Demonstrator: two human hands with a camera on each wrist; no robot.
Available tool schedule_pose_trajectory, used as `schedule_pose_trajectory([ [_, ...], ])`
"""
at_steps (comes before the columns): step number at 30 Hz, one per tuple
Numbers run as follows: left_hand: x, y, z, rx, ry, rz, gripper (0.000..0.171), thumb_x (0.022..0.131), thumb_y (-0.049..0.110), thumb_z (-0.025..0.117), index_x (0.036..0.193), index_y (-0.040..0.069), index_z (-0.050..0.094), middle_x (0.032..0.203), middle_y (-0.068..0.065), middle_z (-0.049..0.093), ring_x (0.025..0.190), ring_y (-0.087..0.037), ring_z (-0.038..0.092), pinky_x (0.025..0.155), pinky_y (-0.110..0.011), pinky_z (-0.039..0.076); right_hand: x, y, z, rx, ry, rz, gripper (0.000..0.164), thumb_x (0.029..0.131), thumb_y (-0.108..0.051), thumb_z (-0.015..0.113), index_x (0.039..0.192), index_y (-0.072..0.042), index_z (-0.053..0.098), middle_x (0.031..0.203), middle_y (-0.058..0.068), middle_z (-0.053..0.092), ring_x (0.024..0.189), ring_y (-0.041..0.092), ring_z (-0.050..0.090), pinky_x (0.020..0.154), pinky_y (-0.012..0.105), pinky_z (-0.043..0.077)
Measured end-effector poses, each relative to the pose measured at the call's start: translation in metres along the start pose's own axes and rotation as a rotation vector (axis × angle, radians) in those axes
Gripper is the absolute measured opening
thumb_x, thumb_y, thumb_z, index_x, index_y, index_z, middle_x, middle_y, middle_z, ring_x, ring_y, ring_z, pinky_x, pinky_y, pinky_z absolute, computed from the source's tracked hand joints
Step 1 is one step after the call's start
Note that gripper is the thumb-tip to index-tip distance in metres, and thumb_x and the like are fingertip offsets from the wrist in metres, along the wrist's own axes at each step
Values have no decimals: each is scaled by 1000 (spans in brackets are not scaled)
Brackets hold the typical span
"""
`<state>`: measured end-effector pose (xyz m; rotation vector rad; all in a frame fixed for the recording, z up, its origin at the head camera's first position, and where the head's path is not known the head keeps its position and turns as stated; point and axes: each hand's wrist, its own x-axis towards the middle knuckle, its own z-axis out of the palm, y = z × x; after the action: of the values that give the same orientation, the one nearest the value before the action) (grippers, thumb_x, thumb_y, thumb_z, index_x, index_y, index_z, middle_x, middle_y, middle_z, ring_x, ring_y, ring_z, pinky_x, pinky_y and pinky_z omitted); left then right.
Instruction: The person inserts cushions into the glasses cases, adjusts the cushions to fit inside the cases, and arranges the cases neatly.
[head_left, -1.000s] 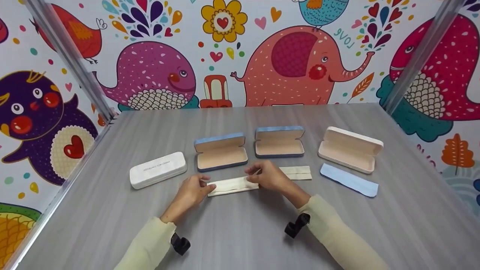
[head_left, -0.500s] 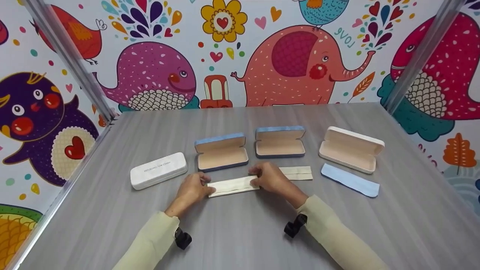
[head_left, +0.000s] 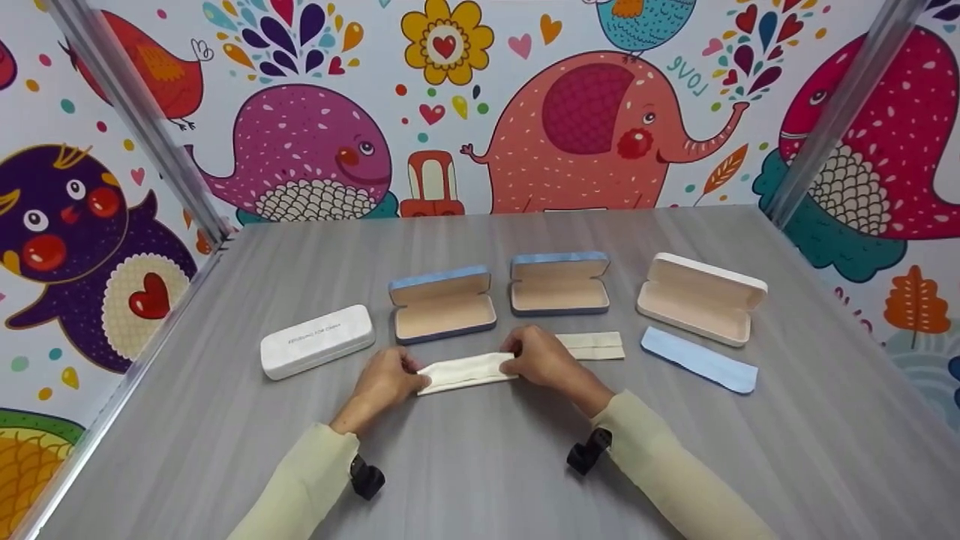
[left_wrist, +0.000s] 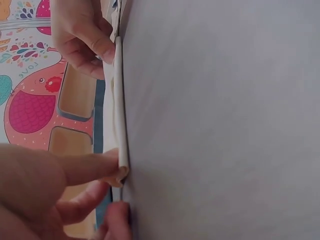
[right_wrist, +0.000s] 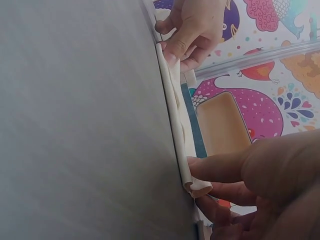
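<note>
A folded cream cloth (head_left: 466,372) lies lengthwise between the two hands, close to the table top. My left hand (head_left: 385,379) pinches its left end between thumb and fingers. The right end is pinched by my right hand (head_left: 541,358). In the left wrist view the cloth (left_wrist: 119,110) appears edge-on, with its layers rolled at the near end. The right wrist view shows the thumb on top of the cloth (right_wrist: 177,120) and fingers beneath its end. Partly behind the right hand lies a second folded cream cloth (head_left: 596,346).
Two open blue glasses cases (head_left: 445,319) (head_left: 560,296) stand behind the hands. An open white case (head_left: 694,311) and a folded light blue cloth (head_left: 699,360) are at the right. A closed white case (head_left: 317,342) with lettering sits at the left on the grey table (head_left: 480,480).
Both hands have closed their fingers onto the ends of the cream cloth. Its ends now lift slightly, and the middle sags a little. The cases have not moved.
</note>
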<state>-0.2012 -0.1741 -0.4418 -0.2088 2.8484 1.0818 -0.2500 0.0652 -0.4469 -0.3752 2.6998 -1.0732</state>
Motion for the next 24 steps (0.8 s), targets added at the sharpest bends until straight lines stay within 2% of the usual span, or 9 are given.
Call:
schedule_pose_trajectory([
  [5, -1, 1, -6, -35, -35, -33, 13, 86, 15, 73, 89, 4, 67, 88, -8, 66, 79, -17, 56, 67, -26, 45, 0, -1, 0, 45, -21, 5, 8, 86, -7, 77, 87, -5, 69, 81, 3, 63, 69, 12, 52, 58, 23, 42],
  [7, -1, 1, -9, -81, -61, -48, 14, 87, 15, 72, 92, 2, 66, 88, -7, 65, 76, -16, 56, 64, -24, 45, 1, -2, -2, 65, -35, 9, 9, 86, -7, 77, 85, -5, 67, 79, 2, 61, 68, 12, 52, 57, 22, 41],
  [15, 2, -4, -11, -493, -175, -119, 15, 89, 2, 69, 94, -2, 55, 80, -4, 59, 70, -13, 61, 61, -25, 56, 4, 1, -7, 168, -85, 17, 13, 85, -8, 78, 83, -6, 65, 77, -3, 57, 71, 11, 50, 60, 20, 39],
  [20, 4, -9, -9, -636, -193, -152, 19, 89, -3, 65, 103, -5, 53, 84, -7, 62, 71, -15, 63, 62, -27, 59, 7, 6, -10, 298, -116, 16, 14, 86, -10, 77, 88, -4, 65, 73, -5, 58, 67, 8, 49, 59, 21, 38],
  [24, 4, -13, -8, -704, -199, -179, 28, 89, -2, 66, 113, -8, 52, 86, -9, 64, 73, -17, 66, 64, -31, 62, 9, 10, -12, 367, -122, 41, 18, 87, -11, 76, 99, 0, 67, 75, -5, 60, 68, 7, 51, 60, 21, 40],
])
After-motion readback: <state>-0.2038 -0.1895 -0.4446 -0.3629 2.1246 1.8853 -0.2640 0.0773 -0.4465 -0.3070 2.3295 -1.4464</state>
